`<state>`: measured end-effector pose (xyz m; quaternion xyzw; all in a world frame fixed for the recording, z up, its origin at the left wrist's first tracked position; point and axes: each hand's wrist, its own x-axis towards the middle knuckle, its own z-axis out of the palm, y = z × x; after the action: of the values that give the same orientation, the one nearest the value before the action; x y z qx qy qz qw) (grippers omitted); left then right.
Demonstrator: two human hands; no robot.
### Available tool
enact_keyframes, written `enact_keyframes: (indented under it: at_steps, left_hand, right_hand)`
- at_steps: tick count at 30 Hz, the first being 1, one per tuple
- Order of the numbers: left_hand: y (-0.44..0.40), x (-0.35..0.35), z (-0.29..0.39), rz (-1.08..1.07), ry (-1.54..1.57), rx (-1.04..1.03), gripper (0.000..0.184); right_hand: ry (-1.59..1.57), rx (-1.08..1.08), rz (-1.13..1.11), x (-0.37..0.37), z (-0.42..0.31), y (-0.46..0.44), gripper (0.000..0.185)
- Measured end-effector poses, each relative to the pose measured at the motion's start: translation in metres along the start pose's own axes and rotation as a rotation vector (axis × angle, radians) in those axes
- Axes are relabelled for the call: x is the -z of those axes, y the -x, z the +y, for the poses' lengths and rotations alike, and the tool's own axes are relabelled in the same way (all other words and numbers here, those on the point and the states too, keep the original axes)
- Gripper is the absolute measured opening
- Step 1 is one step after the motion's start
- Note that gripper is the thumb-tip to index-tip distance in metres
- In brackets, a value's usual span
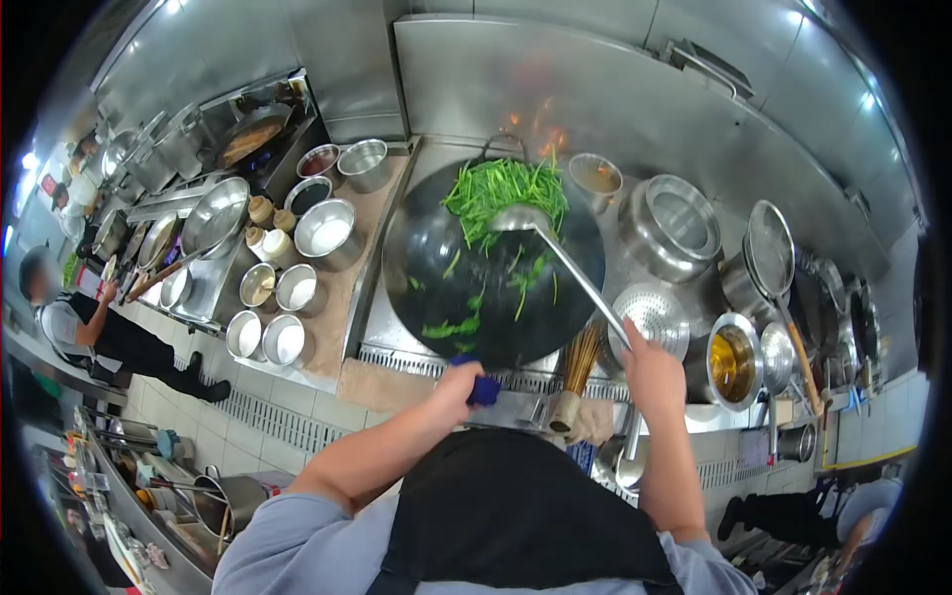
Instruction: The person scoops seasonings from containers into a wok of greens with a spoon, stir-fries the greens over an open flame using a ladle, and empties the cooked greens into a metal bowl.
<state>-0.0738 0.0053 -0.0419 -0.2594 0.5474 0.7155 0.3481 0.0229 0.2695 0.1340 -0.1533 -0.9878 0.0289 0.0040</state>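
Note:
A large dark wok (416, 253) sits on the burner in front of me. Chopped green vegetables (496, 188) are heaped at its far side, with loose strands scattered lower down in it. My left hand (459, 389) is closed on a blue cloth (484, 387) at the near rim of the wok; the rim under the cloth is hidden. My right hand (650, 369) grips the long handle of a ladle (521, 218). The ladle's bowl rests against the near side of the greens. Small orange flames (548, 139) show behind the wok's far rim.
Metal seasoning pots (327, 230) and squeeze bottles (279, 246) stand on the left. A bamboo brush (579, 367), a perforated strainer (650, 315) and an oil pot (734, 362) are on the right. Another person (84, 322) stands at the far left; one more (843, 516) is at the lower right.

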Motion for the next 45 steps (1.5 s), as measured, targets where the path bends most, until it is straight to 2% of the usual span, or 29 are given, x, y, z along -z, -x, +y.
enact_keyframes:
  at_steps: [2, 3, 5, 7, 8, 10, 12, 14, 15, 16, 17, 19, 20, 22, 23, 24, 29, 31, 33, 35, 36, 38, 40, 42, 43, 45]
  left_hand:
    - [0.039, -0.013, 0.021, -0.071, 0.05, -0.004, 0.028]
    - [0.044, -0.021, 0.03, -0.087, 0.115, -0.01, 0.026]
    - [0.024, -0.04, 0.043, -0.063, 0.222, -0.09, 0.024]
    - [0.021, -0.052, 0.071, -0.068, 0.215, -0.097, 0.021]
    - [0.001, -0.051, 0.073, -0.112, 0.226, -0.089, 0.02]
    - [-0.02, -0.049, 0.072, -0.159, 0.26, -0.093, 0.019]
    - [-0.028, -0.051, 0.072, -0.09, 0.156, -0.115, 0.019]
    - [-0.022, -0.054, 0.077, -0.075, 0.192, -0.11, 0.02]
    - [-0.019, -0.054, 0.079, -0.059, 0.212, -0.097, 0.022]
    - [-0.016, -0.054, 0.078, -0.06, 0.205, -0.101, 0.033]
    - [-0.014, -0.051, 0.077, -0.064, 0.212, -0.102, 0.033]
    - [-0.009, -0.035, 0.072, -0.254, 0.243, -0.051, 0.041]
    - [-0.005, -0.025, 0.068, -0.348, 0.252, -0.051, 0.044]
    - [0.005, -0.014, 0.057, -0.297, 0.249, -0.039, 0.043]
    - [0.01, -0.009, 0.052, -0.247, 0.238, -0.021, 0.043]
    - [0.014, -0.001, 0.048, -0.321, 0.283, -0.027, 0.04]
    - [0.029, 0.015, 0.044, -0.27, 0.285, -0.018, 0.035]
    - [0.029, 0.015, 0.044, -0.268, 0.266, -0.012, 0.032]
    - [0.027, 0.016, 0.044, -0.222, 0.32, -0.041, 0.032]
    - [0.023, 0.024, 0.043, -0.231, 0.349, -0.055, 0.031]
    - [0.02, 0.029, 0.042, -0.243, 0.381, -0.07, 0.03]
    - [0.015, 0.039, 0.043, -0.26, 0.416, -0.087, 0.029]
    - [0.019, 0.047, 0.048, -0.278, 0.423, -0.128, 0.027]
    - [0.026, 0.053, 0.055, -0.252, 0.397, -0.117, 0.027]
    - [0.027, 0.054, 0.056, -0.223, 0.374, -0.103, 0.027]
    - [0.024, 0.052, 0.057, -0.24, 0.352, -0.106, 0.026]
  right_hand:
    - [-0.095, 0.032, -0.021, 0.021, 0.029, 0.015, 0.048]
    - [-0.148, -0.015, -0.106, 0.044, 0.037, 0.021, 0.049]
    - [-0.26, 0.031, -0.131, 0.061, 0.065, 0.031, 0.049]
    - [-0.19, 0.011, -0.171, 0.076, 0.067, 0.026, 0.046]
    - [-0.178, 0.035, -0.171, 0.069, 0.074, 0.018, 0.046]
    - [-0.215, 0.026, -0.036, 0.032, 0.089, -0.008, 0.043]
    - [-0.19, -0.075, -0.029, -0.014, 0.082, -0.037, 0.046]
    - [-0.383, -0.123, 0.065, -0.068, 0.04, -0.052, 0.05]
    - [-0.395, -0.186, 0.017, -0.072, 0.004, -0.048, 0.051]
    - [-0.405, -0.251, -0.033, -0.075, -0.028, -0.045, 0.051]
    - [-0.443, -0.08, 0.043, -0.094, -0.033, -0.042, 0.052]
    - [-0.683, 0.109, -0.094, -0.122, -0.012, -0.049, 0.053]
    - [-0.681, 0.116, -0.095, -0.102, -0.014, -0.05, 0.053]
    - [-0.872, -0.115, -0.327, -0.058, -0.014, -0.052, 0.052]
    - [-0.866, -0.112, -0.333, -0.051, -0.017, -0.061, 0.052]
    - [-0.877, -0.117, -0.276, -0.045, -0.02, -0.07, 0.049]
    - [-0.876, -0.054, -0.12, -0.077, -0.027, -0.138, 0.043]
    - [-1.087, -0.042, -0.35, -0.079, -0.043, -0.145, 0.04]
    - [-1.093, -0.013, -0.426, -0.072, -0.046, -0.139, 0.043]
    - [-1.066, 0.065, -0.673, -0.041, -0.04, -0.122, 0.05]
    - [-0.926, 0.128, -0.656, -0.034, -0.024, -0.119, 0.055]
    - [-0.559, 0.247, -0.44, -0.004, 0.002, -0.099, 0.057]
    - [-0.145, 0.531, -0.036, 0.013, 0.037, -0.086, 0.054]
    - [0.125, 0.422, 0.101, 0.041, 0.047, -0.069, 0.052]
    - [0.125, 0.416, 0.102, 0.046, 0.049, -0.061, 0.052]
    - [0.392, 0.384, 0.267, 0.049, 0.052, -0.046, 0.047]
